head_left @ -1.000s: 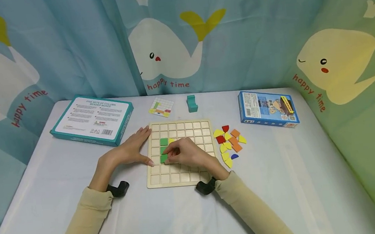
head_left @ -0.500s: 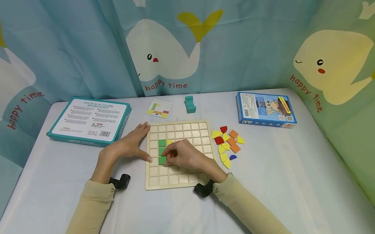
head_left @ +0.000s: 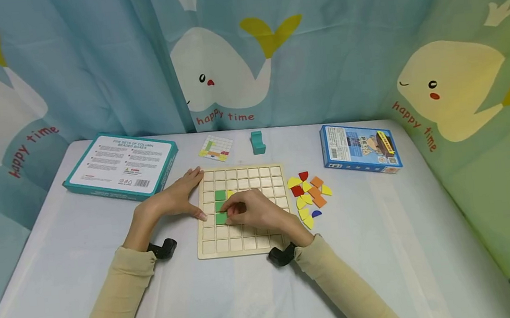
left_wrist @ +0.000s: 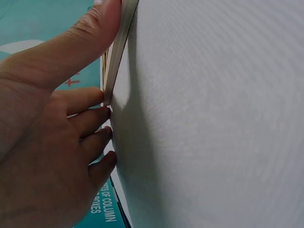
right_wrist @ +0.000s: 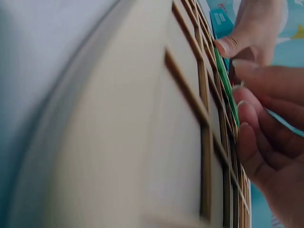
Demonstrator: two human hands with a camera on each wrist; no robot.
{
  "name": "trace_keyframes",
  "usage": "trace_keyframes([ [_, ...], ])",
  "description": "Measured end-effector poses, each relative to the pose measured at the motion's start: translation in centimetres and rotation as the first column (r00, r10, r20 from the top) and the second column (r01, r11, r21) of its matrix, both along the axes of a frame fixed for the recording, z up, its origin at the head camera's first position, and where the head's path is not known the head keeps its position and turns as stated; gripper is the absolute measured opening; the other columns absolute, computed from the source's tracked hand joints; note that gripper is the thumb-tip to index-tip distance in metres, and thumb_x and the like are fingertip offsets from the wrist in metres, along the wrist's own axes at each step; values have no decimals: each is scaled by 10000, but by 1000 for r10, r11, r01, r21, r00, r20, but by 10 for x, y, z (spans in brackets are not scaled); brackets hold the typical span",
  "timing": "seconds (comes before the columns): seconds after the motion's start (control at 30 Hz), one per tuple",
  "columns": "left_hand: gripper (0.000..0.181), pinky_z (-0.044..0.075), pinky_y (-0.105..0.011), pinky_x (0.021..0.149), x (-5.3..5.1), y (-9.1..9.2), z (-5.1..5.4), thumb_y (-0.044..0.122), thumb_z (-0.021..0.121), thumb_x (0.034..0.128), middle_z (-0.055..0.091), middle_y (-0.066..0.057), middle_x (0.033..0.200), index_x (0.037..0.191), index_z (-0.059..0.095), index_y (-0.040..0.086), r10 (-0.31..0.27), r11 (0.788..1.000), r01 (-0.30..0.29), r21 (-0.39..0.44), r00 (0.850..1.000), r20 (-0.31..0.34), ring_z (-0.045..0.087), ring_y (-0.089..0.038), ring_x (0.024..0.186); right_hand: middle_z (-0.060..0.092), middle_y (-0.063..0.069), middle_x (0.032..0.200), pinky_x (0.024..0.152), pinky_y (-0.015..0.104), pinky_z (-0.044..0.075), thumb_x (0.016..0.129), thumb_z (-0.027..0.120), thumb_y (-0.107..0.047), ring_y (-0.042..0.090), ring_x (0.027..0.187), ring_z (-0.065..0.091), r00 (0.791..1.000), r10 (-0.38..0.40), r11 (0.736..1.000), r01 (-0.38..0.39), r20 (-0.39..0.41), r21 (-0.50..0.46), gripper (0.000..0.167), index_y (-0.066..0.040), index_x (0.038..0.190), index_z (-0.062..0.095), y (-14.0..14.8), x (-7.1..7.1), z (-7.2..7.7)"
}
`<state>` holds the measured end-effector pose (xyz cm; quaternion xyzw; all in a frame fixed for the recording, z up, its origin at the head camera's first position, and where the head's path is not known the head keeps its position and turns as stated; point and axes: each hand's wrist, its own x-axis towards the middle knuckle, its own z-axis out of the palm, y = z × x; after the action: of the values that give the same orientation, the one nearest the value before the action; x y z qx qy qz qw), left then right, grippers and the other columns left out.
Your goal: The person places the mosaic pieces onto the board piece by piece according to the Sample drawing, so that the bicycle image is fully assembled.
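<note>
My left hand (head_left: 172, 199) steadies the left side of a wooden grid board (head_left: 249, 243), thumb and fingertips at its edge. The left wrist view shows the thumb (left_wrist: 85, 40) against that edge. Three green square tiles (head_left: 221, 219) fill a column of cells in the board's left part. A yellow piece (head_left: 230, 194) lies beside the top one, partly covered. My right hand (head_left: 256, 210) is over the board, its bent fingers touching the right edge of the lowest green tile. Whether they pinch anything is hidden. In the right wrist view, green tiles (right_wrist: 223, 71) show beyond the fingertips.
Loose yellow, red, orange and blue pieces (head_left: 315, 192) lie right of the board. Behind it are a pattern card (head_left: 216, 148) and a teal block (head_left: 257, 143). A teal-edged box (head_left: 123, 163) lies back left, a blue box (head_left: 359, 147) back right.
The head view has shifted slightly. The right thumb and index fingertips stand a little further apart at the lowest green tile. The left hand stays at the board's edge.
</note>
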<state>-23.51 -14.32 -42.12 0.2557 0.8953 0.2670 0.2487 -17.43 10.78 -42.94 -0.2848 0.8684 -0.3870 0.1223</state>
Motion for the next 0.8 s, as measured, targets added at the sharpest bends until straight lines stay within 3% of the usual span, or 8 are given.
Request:
trace_keyframes([
  [0.27, 1183, 81, -585, 1291, 0, -1, 0, 313, 898, 792, 28, -218, 1723, 1623, 139, -52, 9, 1000, -10, 13, 1000, 11, -25, -419, 1592, 738, 35, 956, 756, 198, 545, 912, 750, -39, 103, 819, 612, 997, -83, 996, 83, 0, -7, 177, -45, 1087, 774, 28, 3, 0],
  [0.6, 1184, 70, -586, 1291, 0, -3, -2, 308, 898, 793, 38, -222, 1721, 1624, 135, -51, 1, 1000, -1, 22, 1000, 2, -29, -424, 1591, 737, 35, 940, 726, 213, 533, 920, 749, -64, 132, 804, 615, 979, -205, 979, 205, 14, 5, 132, -52, 1047, 784, 66, 3, 7],
  [0.8, 1181, 72, -587, 1292, -1, 1, 0, 308, 898, 794, 46, -214, 1723, 1625, 138, -46, -1, 1000, 1, 22, 1000, 5, -27, -420, 1592, 721, 55, 942, 684, 243, 511, 932, 749, -91, 152, 782, 593, 962, -270, 961, 272, -43, 46, 135, -55, 1059, 780, 97, 1, 13],
])
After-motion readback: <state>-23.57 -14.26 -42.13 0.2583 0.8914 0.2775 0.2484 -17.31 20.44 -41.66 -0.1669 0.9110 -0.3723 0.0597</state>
